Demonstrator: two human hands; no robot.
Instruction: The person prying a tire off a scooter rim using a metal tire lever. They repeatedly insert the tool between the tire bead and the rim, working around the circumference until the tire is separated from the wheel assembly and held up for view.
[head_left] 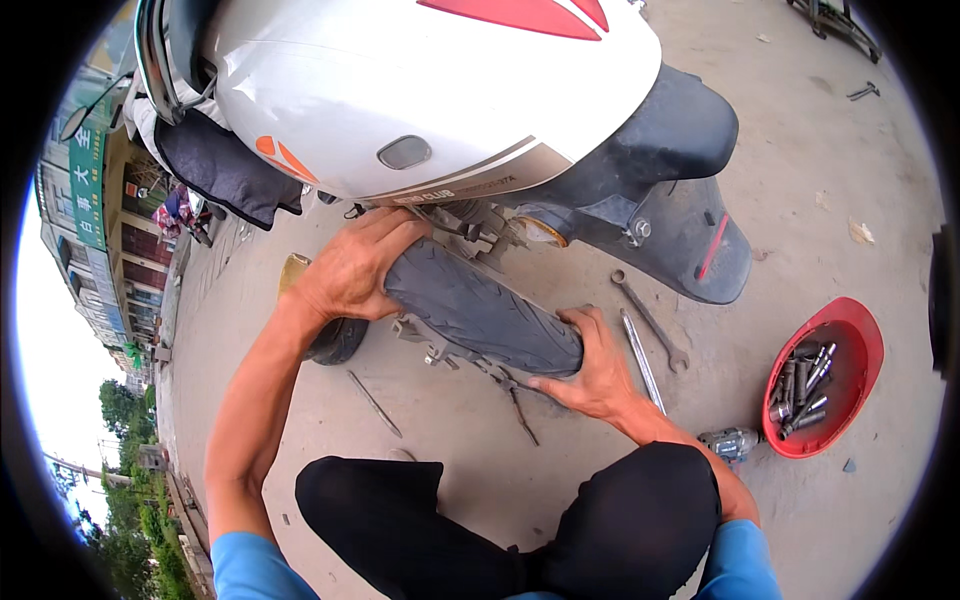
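A black scooter tire [485, 310] stands tilted under the rear of a white scooter [400, 90]. At its left end my left hand [365, 260] grips the tread, thumb on the near side. My right hand [595, 365] wraps round the right end, with fingers over the top and thumb below. Most of the wheel's inner side is hidden from above. Metal parts of the scooter's underside [475, 225] show just beyond the tire, close to my left hand. The scooter's black rear mudguard [695, 240] hangs to the right.
Right of my right hand lie a combination wrench [652, 320] and a long metal bar [642, 360]. A red helmet [865, 345] holding several sockets sits beside a power tool [730, 443]. Thin rods [375, 404] lie in front of the tire. Another tool [864, 91] lies far right.
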